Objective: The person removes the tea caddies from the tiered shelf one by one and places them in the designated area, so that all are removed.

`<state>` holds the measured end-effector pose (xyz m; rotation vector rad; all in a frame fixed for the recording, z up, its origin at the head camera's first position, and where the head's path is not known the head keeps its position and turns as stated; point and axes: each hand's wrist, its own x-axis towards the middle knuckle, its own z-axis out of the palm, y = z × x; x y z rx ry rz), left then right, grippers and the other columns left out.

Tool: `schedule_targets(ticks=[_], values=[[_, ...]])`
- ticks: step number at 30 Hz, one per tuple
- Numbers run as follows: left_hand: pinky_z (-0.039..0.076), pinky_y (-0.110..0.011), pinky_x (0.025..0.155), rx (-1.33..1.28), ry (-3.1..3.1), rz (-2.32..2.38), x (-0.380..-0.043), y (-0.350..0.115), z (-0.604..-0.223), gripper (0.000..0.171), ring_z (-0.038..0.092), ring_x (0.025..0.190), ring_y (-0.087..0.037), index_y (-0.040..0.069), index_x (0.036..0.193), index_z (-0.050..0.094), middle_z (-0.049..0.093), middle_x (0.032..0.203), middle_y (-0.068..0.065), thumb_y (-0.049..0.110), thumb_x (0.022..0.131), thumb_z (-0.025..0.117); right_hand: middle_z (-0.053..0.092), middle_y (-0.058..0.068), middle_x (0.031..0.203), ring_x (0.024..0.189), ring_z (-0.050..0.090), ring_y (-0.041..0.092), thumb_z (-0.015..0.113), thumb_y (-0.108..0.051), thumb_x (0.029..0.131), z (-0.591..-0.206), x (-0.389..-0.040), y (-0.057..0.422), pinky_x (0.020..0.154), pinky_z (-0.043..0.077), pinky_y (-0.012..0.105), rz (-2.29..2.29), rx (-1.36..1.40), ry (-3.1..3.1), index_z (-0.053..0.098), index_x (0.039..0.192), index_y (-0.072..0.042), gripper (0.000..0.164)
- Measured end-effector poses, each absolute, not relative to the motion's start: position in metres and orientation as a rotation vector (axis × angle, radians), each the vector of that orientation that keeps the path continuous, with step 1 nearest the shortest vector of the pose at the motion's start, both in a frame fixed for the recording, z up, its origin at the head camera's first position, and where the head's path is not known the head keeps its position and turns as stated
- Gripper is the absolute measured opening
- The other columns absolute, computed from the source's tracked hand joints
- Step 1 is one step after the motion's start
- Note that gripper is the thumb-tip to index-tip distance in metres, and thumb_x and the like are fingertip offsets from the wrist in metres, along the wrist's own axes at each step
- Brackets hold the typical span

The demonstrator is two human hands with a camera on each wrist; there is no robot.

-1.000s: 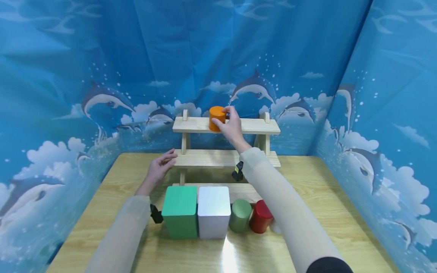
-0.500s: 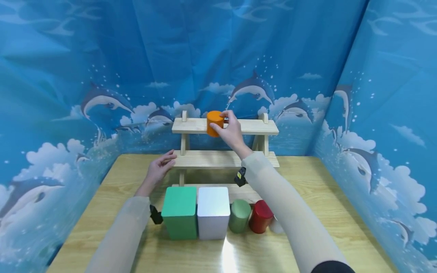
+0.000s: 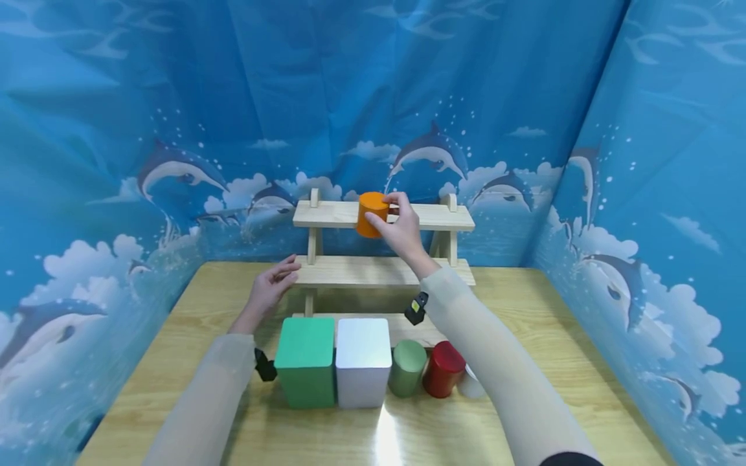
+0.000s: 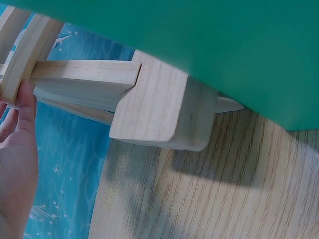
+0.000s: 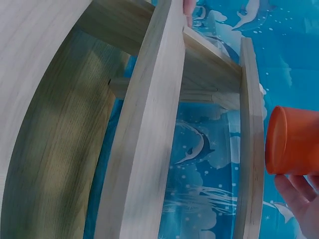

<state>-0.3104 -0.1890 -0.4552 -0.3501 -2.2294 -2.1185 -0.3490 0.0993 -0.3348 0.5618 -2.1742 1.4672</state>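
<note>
My right hand (image 3: 405,226) pinches an orange cylinder (image 3: 371,223) between thumb and fingers. In the head view it overlaps the front edge of the wooden rack's (image 3: 441,216) top shelf. The right wrist view shows the cylinder (image 5: 294,142) slightly tilted, its end just off the top board (image 5: 250,149); whether they touch I cannot tell. My left hand (image 3: 269,289) reaches the left end of the middle shelf (image 3: 355,270). Loosely bent, its fingers (image 4: 26,117) rest against the board's end in the left wrist view, partly cut off by the frame.
Before the rack, a green box (image 3: 306,362), a white box (image 3: 364,362), a green cylinder (image 3: 407,367) and a red cylinder (image 3: 444,369) stand in a row. A white object (image 3: 471,384) is partly hidden by my right sleeve. Dolphin-print curtains (image 3: 186,97) surround the wooden table (image 3: 519,304).
My right hand has brought the orange cylinder slightly lower and toward me, then a little to the right, tilting it. The left hand has stayed at the shelf end.
</note>
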Motion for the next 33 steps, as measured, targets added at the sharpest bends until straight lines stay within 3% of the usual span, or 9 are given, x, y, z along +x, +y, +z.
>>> schedule_targets(ticks=[3, 11, 21, 33], values=[[0.047, -0.031, 0.091, -0.363, -2.259, -2.084, -0.306, -0.187, -0.448, 0.035, 0.039, 0.126, -0.033, -0.008, 0.124, 0.053, 0.032, 0.147, -0.012, 0.009, 0.094, 0.055, 0.052, 0.006, 0.115, 0.099, 0.053, 0.022, 0.069, -0.026, 0.084, -0.335, -0.347, 0.105, 0.079, 0.052, 0.031, 1.484, 0.540, -2.167, 0.047, 0.113, -0.008, 0.040], [0.047, -0.016, 0.082, -0.368, -2.265, -2.054, -0.303, -0.186, -0.442, 0.035, 0.039, 0.126, -0.035, -0.010, 0.124, 0.052, 0.033, 0.147, -0.014, 0.008, 0.094, 0.055, 0.051, 0.007, 0.115, 0.099, 0.054, 0.023, 0.070, -0.030, 0.083, -0.334, -0.340, 0.115, 0.079, 0.053, 0.033, 1.528, 0.524, -2.170, 0.047, 0.114, -0.008, 0.045], [0.047, -0.014, 0.081, -0.383, -2.258, -2.042, -0.303, -0.187, -0.444, 0.034, 0.039, 0.126, -0.035, -0.010, 0.123, 0.053, 0.033, 0.146, -0.015, 0.007, 0.094, 0.055, 0.050, 0.019, 0.116, 0.102, 0.054, 0.034, 0.069, -0.013, 0.085, -0.321, -0.313, 0.121, 0.082, 0.051, 0.044, 1.540, 0.525, -2.177, 0.045, 0.115, 0.005, 0.042], [0.047, -0.013, 0.080, -0.351, -2.258, -2.050, -0.303, -0.186, -0.445, 0.033, 0.041, 0.124, -0.036, -0.010, 0.122, 0.053, 0.034, 0.146, -0.013, 0.006, 0.093, 0.055, 0.050, 0.020, 0.114, 0.100, 0.054, 0.034, 0.067, -0.009, 0.086, -0.320, -0.289, 0.132, 0.080, 0.052, 0.040, 1.500, 0.521, -2.183, 0.044, 0.113, 0.007, 0.039]])
